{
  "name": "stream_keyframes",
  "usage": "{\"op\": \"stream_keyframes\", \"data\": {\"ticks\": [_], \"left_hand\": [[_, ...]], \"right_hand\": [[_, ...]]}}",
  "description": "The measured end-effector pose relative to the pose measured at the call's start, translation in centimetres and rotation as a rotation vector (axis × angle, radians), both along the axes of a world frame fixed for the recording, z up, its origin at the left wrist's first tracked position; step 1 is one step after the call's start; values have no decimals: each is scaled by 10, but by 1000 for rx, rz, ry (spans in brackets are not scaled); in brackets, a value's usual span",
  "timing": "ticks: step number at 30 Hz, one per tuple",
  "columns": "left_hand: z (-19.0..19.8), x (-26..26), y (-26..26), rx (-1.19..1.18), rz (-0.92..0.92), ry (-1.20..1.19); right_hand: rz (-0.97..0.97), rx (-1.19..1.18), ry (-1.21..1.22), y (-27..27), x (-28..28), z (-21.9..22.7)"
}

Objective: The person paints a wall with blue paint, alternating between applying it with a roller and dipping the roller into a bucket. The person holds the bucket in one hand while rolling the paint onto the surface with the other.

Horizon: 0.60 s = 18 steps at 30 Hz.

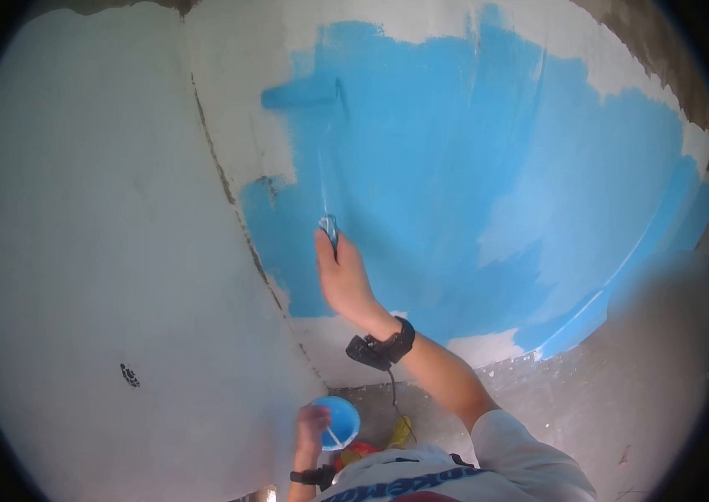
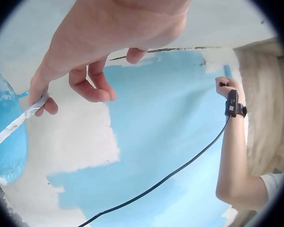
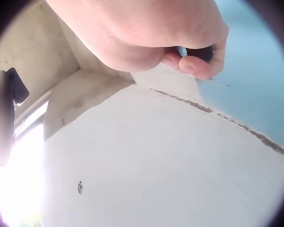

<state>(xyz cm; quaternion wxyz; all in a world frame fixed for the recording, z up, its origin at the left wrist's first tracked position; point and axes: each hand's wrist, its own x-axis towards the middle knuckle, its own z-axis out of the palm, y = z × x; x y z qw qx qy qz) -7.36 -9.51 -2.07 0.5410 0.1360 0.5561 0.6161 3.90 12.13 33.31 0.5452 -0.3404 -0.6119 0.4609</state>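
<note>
My right hand (image 1: 346, 276) grips the handle (image 1: 328, 224) of a paint roller, its fingers curled round it. The blue roller head (image 1: 300, 93) lies against the wall at the left edge of the blue paint. In the right wrist view the curled fingers (image 3: 196, 66) surround the dark handle end (image 3: 201, 53). Low down, my left hand (image 1: 313, 422) is at a blue bucket (image 1: 352, 418). The left wrist view shows its thumb and a finger pinching a white strip (image 2: 14, 124) that reaches to the bucket (image 2: 12, 163); the other fingers hang loosely bent.
Blue paint (image 1: 421, 167) covers much of the white wall, with uneven edges. A cracked corner line divides it from a pale wall (image 1: 78, 209) at left. A black cable (image 2: 165, 178) runs from the right wrist. Yellow and red items lie beside the bucket.
</note>
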Motion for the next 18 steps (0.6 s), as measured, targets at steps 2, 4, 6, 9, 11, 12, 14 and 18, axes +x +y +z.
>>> {"op": "stream_keyframes", "data": {"ticks": [2,4,6,9,11,12,14,18], "left_hand": [[2,1,-2,-9,20,-41],[6,1,-5,-13,25,-29],[8,2,-6,-14,30,-21],[7,-2,-7,-38,50,-75],[4,-5,-7,-53,-28,-132],[4,-5,-8,-54,-28,-133],[3,-5,-9,-60,-43,-120],[-2,-5,-10,-55,-19,-144]], "right_hand": [[77,24,43,5,-6,22],[101,48,78,10,-16,23],[126,75,110,10,-23,12],[114,49,160,-1,-31,-41],[33,35,76,-8,-30,-86],[33,34,74,-15,-26,-98],[37,-97,-15,-27,-16,-118],[335,-498,245,-54,10,-118]]}}
